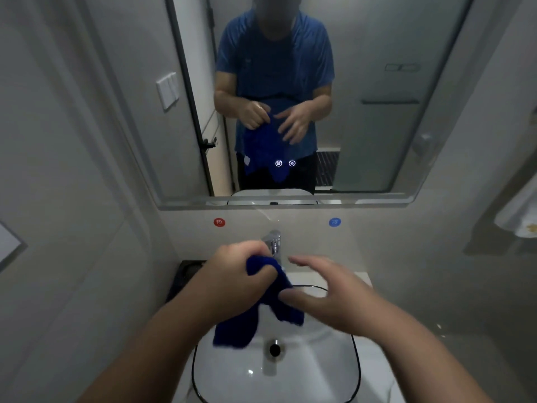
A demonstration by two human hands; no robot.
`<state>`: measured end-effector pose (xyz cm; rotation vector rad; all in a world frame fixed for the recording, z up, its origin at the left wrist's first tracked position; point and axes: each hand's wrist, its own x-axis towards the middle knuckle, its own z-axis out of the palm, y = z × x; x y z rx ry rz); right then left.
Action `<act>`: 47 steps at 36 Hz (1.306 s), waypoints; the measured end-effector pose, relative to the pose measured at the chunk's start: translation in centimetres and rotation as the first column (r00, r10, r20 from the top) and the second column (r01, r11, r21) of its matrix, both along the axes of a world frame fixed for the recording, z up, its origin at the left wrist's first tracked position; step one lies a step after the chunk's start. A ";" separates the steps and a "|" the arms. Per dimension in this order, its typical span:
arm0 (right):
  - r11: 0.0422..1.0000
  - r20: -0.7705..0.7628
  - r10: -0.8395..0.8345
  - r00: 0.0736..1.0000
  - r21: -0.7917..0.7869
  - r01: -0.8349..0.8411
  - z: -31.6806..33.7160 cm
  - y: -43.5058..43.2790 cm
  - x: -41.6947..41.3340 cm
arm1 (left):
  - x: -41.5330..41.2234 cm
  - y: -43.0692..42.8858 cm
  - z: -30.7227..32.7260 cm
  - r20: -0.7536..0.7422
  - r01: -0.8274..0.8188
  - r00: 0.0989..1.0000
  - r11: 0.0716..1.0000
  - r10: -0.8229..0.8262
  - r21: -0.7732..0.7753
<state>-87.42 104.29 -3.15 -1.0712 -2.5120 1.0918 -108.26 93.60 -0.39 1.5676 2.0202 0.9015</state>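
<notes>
A dark blue cloth (pixel 241 327) hangs over the white sink (pixel 319 367). My left hand (pixel 232 280) grips its upper end in a fist, just in front of the chrome tap (pixel 274 242). My right hand (pixel 325 295) hovers beside the cloth with fingers spread and straight; its lower fingers are blurred and lie close to the cloth's right fold. The cloth's two loose ends dangle above the basin.
The drain (pixel 274 349) sits in the middle of the basin. A large mirror (pixel 377 112) above reflects a person holding the cloth. Red (pixel 219 222) and blue (pixel 334 221) markers sit on the wall. A white towel (pixel 520 216) hangs at right. A dark object (pixel 186 274) lies left of the sink.
</notes>
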 end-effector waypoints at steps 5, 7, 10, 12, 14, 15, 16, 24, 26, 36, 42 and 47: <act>0.998 -0.230 0.050 0.972 -0.028 -0.058 -2.3 -1.6 -2.5 | 1.3 0.7 -0.5 -0.106 -0.032 0.993 0.993 0.044 0.112; 0.996 -0.212 0.061 0.975 -0.053 -0.074 -3.9 -2.2 -2.7 | 1.0 0.9 0.0 -0.002 -0.044 0.999 0.994 0.044 0.103; 0.982 -0.191 0.064 0.980 -0.162 -0.096 -6.8 -3.1 -2.9 | 0.7 1.1 1.7 0.134 -0.087 0.988 0.991 0.073 0.098; 0.988 -0.181 -0.004 0.983 -0.151 -0.023 -8.7 -3.1 -3.1 | 0.6 1.1 2.8 0.154 -0.124 0.982 0.987 0.107 0.105; 0.993 -0.171 -0.056 0.984 -0.116 0.036 -9.7 -2.5 -2.8 | 0.4 0.8 3.5 0.125 -0.133 0.985 0.987 0.121 0.093; 0.995 -0.158 -0.058 0.986 -0.087 0.044 -9.9 -2.1 -2.5 | 0.2 0.5 3.7 0.118 -0.136 0.985 0.986 0.125 0.092; 0.997 -0.149 -0.045 0.988 -0.064 0.035 -10.0 -1.5 -2.2 | -0.1 0.3 3.8 0.119 -0.138 0.985 0.985 0.126 0.099; 0.907 -0.284 -0.157 0.946 -0.420 0.025 -5.2 4.2 2.7 | -5.6 -1.0 2.5 -0.284 -0.062 0.959 0.989 0.021 -0.136; 0.890 -0.251 -0.097 0.963 -0.455 -0.029 -3.0 5.2 3.7 | -6.8 -0.9 1.9 -0.276 -0.081 0.961 0.953 -0.003 -0.292; 0.890 -0.381 -0.155 0.912 -0.454 -0.038 4.5 6.4 2.8 | -6.3 -0.8 -2.3 -0.196 0.022 0.974 0.903 -0.116 -0.428; 0.945 -0.321 -0.211 0.923 -0.309 0.109 4.9 6.7 2.3 | -6.7 -0.5 -3.1 0.008 0.074 0.997 0.925 -0.077 -0.372; 0.940 -0.328 -0.197 0.924 -0.329 0.084 5.3 7.1 3.0 | -6.6 -0.6 -3.1 0.284 0.083 0.959 0.969 -0.014 -0.232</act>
